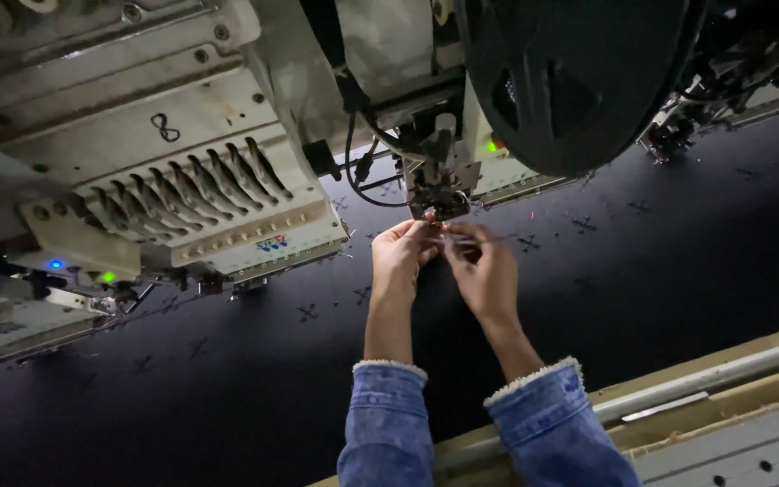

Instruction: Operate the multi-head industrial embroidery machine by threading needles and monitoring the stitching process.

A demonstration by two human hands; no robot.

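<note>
Both hands raised under the needle head [437, 185] of a pale embroidery machine [182, 171]. Left hand [401, 252] and right hand [482, 271] each pinched shut on a thread [458, 240], thin, light, barely visible, stretched between fingertips just below the needles. Beneath, dark fabric [660, 261] dotted with small stitched crosses.

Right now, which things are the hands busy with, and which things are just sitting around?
In use:
- left hand and right hand, fingertips pinched together just under the metal needle part of the cream embroidery machine; whatever they pinch is too thin to make out
- dark stitched cloth spread beneath them

Just around:
- big black round cover
- neighbouring cream machine head with its row of levers
- pale metal rail
</note>
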